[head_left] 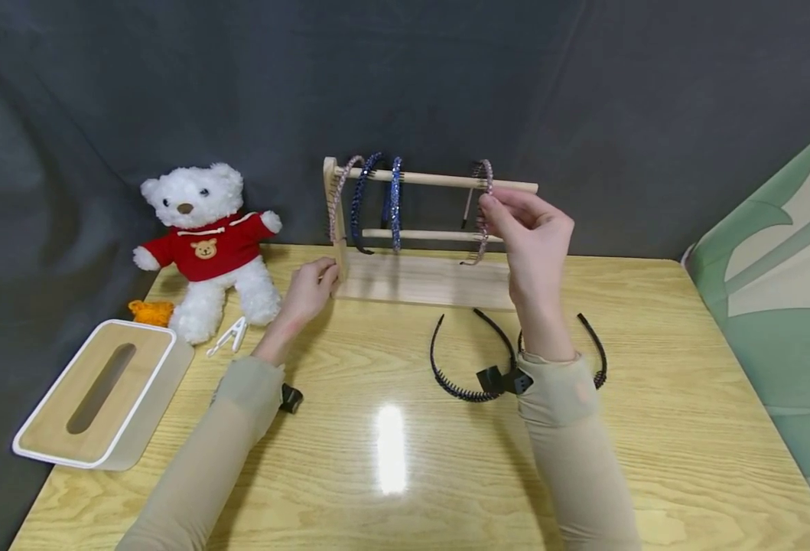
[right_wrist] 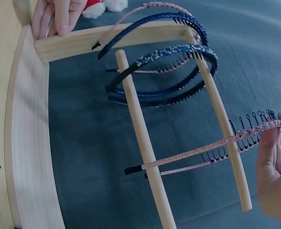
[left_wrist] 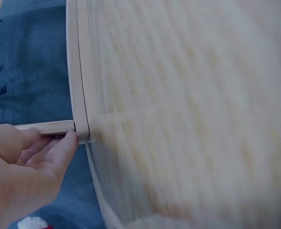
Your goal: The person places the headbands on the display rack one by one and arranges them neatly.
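Note:
A wooden rack (head_left: 418, 279) with two horizontal rods stands at the back of the table. My left hand (head_left: 310, 291) grips the foot of its upright, as the left wrist view also shows. Between thumb and fingers, my right hand (head_left: 537, 241) pinches the top of a pink toothed headband (right_wrist: 198, 149), which lies over both rods toward their free end. Nearer the upright hang another pink headband (head_left: 339, 191), a dark blue headband (head_left: 357, 200) and a glittery blue headband (head_left: 396, 203).
Black toothed headbands (head_left: 456, 392) lie on the table, partly behind my right wrist. At left are a tissue box (head_left: 139, 425), a white teddy bear (head_left: 205, 195) in a red top, a white clip (head_left: 229, 335) and a small orange item (head_left: 151, 312). A dark curtain hangs behind.

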### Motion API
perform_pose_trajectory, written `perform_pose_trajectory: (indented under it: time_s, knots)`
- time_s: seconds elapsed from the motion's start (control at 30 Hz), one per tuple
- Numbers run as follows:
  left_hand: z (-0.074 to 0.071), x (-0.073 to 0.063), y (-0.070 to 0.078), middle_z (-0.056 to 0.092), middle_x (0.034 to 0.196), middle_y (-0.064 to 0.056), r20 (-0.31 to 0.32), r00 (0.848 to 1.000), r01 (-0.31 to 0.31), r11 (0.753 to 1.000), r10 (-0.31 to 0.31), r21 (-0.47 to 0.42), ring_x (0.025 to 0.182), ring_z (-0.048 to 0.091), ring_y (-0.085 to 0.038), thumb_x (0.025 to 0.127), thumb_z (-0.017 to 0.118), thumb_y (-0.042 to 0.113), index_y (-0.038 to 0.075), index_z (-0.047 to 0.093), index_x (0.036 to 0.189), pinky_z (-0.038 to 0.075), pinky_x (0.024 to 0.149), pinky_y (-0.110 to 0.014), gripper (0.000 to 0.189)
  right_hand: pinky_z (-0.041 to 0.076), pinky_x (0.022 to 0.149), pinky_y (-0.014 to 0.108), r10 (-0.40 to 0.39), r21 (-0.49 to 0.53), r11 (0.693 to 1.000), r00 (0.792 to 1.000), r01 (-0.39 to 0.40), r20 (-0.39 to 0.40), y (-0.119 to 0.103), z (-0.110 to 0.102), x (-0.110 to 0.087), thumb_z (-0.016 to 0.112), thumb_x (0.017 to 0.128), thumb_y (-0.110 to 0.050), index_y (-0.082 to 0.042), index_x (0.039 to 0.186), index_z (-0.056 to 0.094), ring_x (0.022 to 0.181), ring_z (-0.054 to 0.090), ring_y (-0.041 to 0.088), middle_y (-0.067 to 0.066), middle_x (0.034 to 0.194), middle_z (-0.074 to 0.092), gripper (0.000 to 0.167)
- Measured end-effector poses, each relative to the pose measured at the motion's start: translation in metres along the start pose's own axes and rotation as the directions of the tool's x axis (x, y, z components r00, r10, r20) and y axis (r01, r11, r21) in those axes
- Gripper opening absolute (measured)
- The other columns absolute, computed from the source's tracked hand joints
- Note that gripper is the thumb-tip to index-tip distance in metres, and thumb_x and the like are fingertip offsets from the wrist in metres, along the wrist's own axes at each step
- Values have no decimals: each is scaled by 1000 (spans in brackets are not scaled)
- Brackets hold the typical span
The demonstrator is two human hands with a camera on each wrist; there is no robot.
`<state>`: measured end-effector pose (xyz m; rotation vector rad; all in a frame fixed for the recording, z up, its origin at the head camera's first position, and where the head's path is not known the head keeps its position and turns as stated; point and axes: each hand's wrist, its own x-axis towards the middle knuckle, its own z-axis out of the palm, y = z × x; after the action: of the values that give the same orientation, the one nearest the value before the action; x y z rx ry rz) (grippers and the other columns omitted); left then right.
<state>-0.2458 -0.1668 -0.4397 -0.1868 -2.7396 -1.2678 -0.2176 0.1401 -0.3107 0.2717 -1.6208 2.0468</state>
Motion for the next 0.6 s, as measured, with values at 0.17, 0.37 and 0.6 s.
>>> perform_pose_trajectory:
  time_s: [0.17, 0.37, 0.6]
  knots:
    - [-1, 0, 1, 64, 88, -17, -1, 1000, -3, 1000, 3, -8, 87, 59, -29, 115, 49, 12, -4, 69, 103, 46, 83, -42, 28, 61, 71, 27, 14, -13, 1000, 999, -14, 35, 3, 8, -1, 82, 93, 3, 13, 105, 78, 73, 74, 14, 7, 88, 79, 17]
    - [-1, 0, 1, 66, 92, -18, 4, 1000, 6, 1000, -6, -6, 90, 60, -31, 115, 49, 12, -4, 69, 107, 47, 86, -44, 28, 61, 72, 27, 41, -9, 999, 997, -41, 59, 5, 19, -1, 82, 93, 1, 11, 107, 79, 73, 74, 14, 6, 89, 79, 17]
    - [0, 1, 0, 65, 91, -17, -4, 1000, 5, 1000, -5, -8, 89, 59, -30, 115, 50, 12, -3, 70, 105, 46, 85, -43, 27, 61, 71, 27, 63, -9, 998, 994, -62, 89, 6, 32, -1, 82, 94, 0, 11, 109, 78, 72, 73, 13, 5, 88, 78, 19]
